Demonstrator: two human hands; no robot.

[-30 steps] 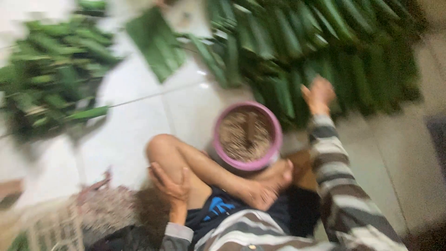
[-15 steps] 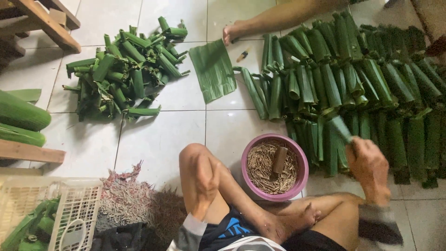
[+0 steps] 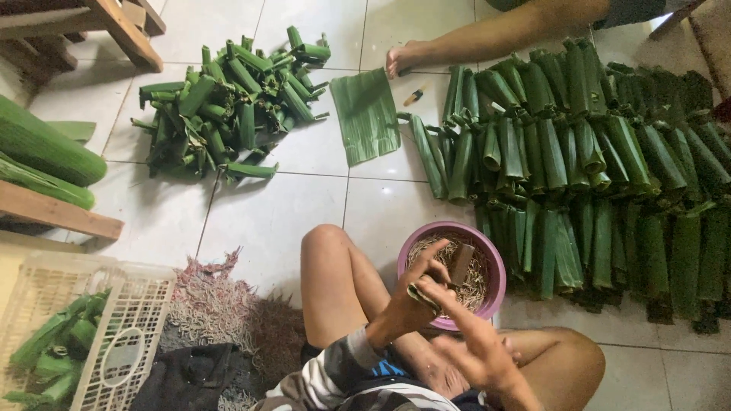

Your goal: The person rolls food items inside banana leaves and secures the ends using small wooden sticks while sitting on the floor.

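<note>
The left hand (image 3: 415,301) pinches a small folded green leaf piece (image 3: 423,297) between thumb and fingers, just in front of the pink bowl (image 3: 493,262). The piece is short, and its long axis runs slantwise, from low on the near left up toward the bowl's near rim. The right hand (image 3: 476,352) sits close beside it, nearer the body. Its fingers are blurred, and I cannot tell whether it grips anything. The two hands are close together but not clearly touching.

The bowl holds thin pale sticks (image 3: 468,278) and a brownish block (image 3: 460,262) standing tilted among them; what the block is stays unclear. The hands cover the bowl's near rim.

Beyond and to the right of the bowl lies a wide spread of rolled leaf packets (image 3: 594,175), mostly lying lengthwise away from the person, running off the right edge of the view. Beyond the bowl a flat leaf sheet (image 3: 366,114) lies on the tiled floor (image 3: 266,213), with another person's bare foot (image 3: 400,57) just past it. To the far left of the bowl is a loose pile of leaf rolls (image 3: 228,106). A plastic basket (image 3: 114,335), cut off by the view's lower left corner, holds more green pieces.

Bare tile lies open to the left of the bowl, between the bent knee (image 3: 327,243) and the pile.
</note>
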